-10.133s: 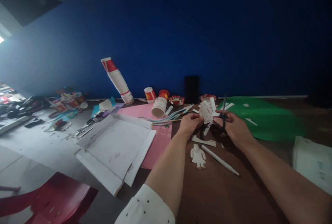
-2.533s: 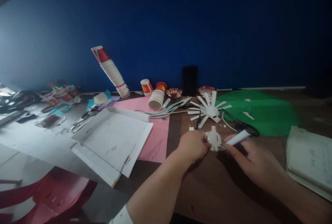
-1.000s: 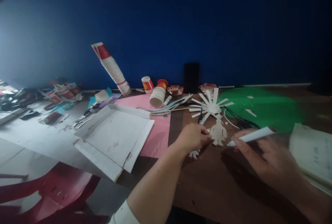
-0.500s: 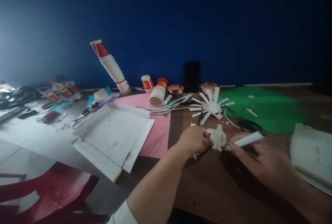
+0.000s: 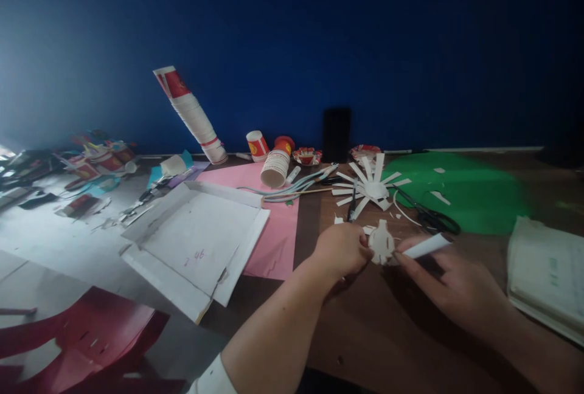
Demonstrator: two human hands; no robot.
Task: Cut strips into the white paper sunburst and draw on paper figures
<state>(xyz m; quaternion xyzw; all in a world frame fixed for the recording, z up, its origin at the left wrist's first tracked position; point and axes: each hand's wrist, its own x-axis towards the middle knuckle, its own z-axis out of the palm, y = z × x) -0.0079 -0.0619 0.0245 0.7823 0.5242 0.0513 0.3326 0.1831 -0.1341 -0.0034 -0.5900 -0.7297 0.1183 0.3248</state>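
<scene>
A small white paper cut-out [image 5: 380, 243], turtle-like in outline with slits in it, is held just above the brown table. My left hand [image 5: 341, 252] pinches its left edge between thumb and fingers. On the other side, my right hand [image 5: 449, 275] is closed on a white curled paper piece [image 5: 426, 246], its fingertips close to the cut-out's right edge. Whether those fingertips also grip the cut-out is hard to tell. Behind my hands lies a white paper cup cut into spread strips [image 5: 375, 190], beside a dark pen-like tool [image 5: 351, 202].
Black-handled scissors [image 5: 435, 221] lie by a green sheet [image 5: 474, 190]. An open white box lid [image 5: 196, 230] rests partly on pink paper [image 5: 274, 248]. Stacked paper cups [image 5: 194, 117] lean on the blue wall. A notebook [image 5: 545, 272] is at right, a red chair [image 5: 95, 339] at lower left.
The right hand and its curled paper have shifted slightly left and tilted a little. Both hands keep their grip; the whole view has moved slightly.
</scene>
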